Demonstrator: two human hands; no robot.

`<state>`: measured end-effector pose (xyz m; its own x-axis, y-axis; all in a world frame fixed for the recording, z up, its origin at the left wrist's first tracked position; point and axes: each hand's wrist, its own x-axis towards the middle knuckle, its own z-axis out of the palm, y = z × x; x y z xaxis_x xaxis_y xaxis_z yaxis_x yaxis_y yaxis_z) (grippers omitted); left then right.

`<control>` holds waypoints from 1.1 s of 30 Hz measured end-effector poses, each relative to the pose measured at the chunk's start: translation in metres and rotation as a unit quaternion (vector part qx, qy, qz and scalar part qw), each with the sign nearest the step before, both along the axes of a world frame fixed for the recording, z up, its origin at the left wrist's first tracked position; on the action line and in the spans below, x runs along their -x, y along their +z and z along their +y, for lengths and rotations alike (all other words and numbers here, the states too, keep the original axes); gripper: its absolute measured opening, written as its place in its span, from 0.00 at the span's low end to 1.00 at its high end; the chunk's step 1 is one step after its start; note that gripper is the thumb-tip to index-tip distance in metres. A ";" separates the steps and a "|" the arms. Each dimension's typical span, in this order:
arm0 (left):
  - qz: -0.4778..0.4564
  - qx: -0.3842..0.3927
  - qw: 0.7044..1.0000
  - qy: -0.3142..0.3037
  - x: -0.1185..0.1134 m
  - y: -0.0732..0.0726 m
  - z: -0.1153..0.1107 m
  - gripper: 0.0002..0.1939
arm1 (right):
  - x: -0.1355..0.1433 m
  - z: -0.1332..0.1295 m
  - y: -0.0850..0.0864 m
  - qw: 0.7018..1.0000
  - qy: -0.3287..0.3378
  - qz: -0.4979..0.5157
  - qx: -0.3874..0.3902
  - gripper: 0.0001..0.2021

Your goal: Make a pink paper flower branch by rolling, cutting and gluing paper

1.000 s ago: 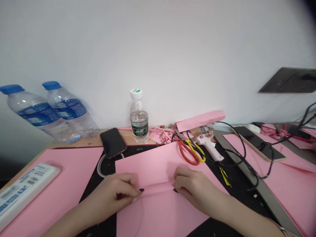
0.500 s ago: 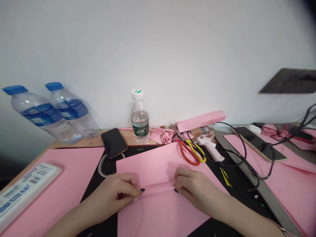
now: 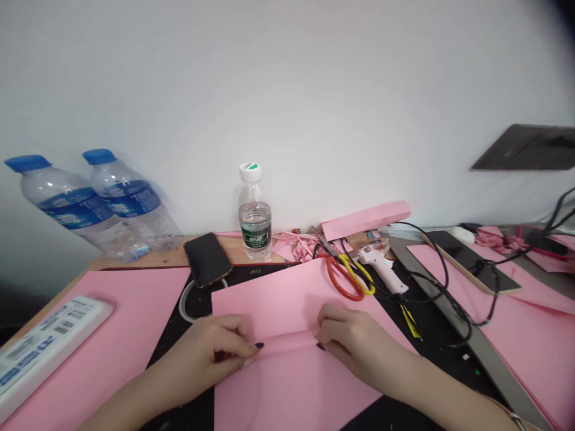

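Note:
A large pink sheet of paper (image 3: 287,299) lies in front of me on a black mat, with a raised ridge running across its middle. My left hand (image 3: 222,347) pinches the left end of the ridge between thumb and fingers. At the right end, my right hand (image 3: 345,335) grips the same ridge with its fingers closed. Just beyond the sheet's far edge, scissors (image 3: 348,281) with one red and one yellow handle partly overlap the paper. Beside them is a pink glue gun (image 3: 385,270).
Two blue-capped bottles (image 3: 130,197) lean at the back left. A small water bottle (image 3: 255,230) stands by the wall, near a black phone (image 3: 207,260). A white box (image 3: 49,353) rests on pink paper at left. Black cables and another phone (image 3: 471,260) lie at right.

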<state>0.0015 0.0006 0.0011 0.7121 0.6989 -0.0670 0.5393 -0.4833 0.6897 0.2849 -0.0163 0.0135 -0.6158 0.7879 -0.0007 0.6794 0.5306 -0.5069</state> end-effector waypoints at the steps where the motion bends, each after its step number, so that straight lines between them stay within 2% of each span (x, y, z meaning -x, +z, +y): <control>1: 0.000 0.002 1.000 0.001 0.000 0.000 0.000 0.12 | 0.000 0.000 0.000 1.000 0.000 0.001 -0.001 0.10; 33: -0.003 0.010 1.000 0.008 0.001 0.000 -0.001 0.12 | 0.001 0.002 0.001 1.000 0.004 0.001 0.001 0.10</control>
<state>0.0009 -0.0001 0.0015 0.7009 0.7091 -0.0769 0.5433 -0.4610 0.7016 0.2843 -0.0148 0.0147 -0.6216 0.7834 -0.0021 0.6748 0.5341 -0.5093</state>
